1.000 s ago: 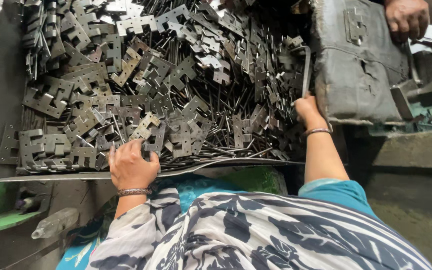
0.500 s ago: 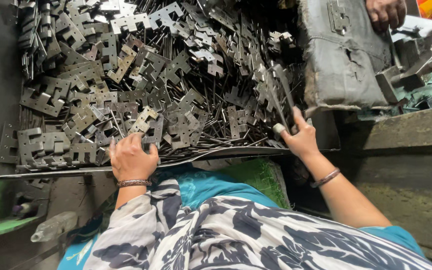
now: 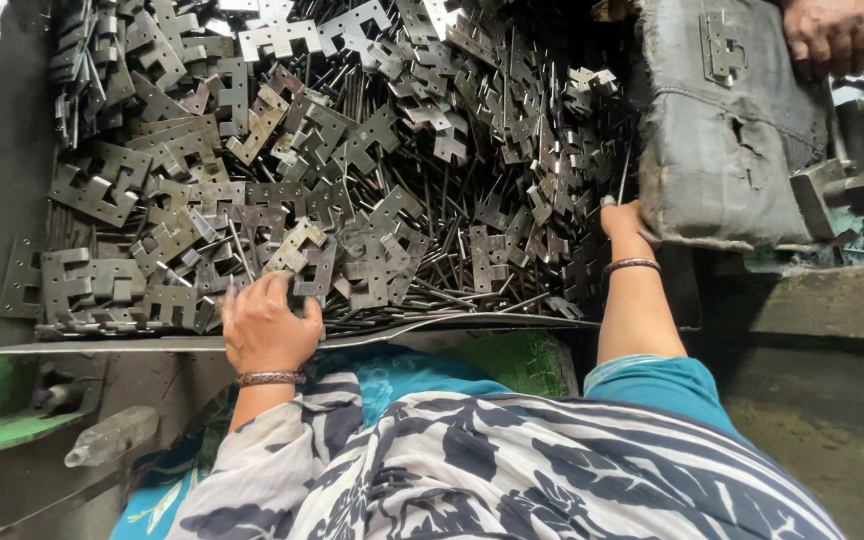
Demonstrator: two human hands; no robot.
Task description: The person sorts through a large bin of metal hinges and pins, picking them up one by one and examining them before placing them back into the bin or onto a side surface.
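Here, tray [image 3: 12, 150] heaped with hinge plates [image 3: 352, 150], left hand [image 3: 267, 325] touching

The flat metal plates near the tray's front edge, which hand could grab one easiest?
Probably the left hand: its fingers already rest on the metal plates by the tray edge. The right hand is off at the pile's right side, by thin rods.

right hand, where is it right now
In the head view the right hand is at the right edge of the pile of metal plates, fingers at a thin rod, right beside the grey padded block.
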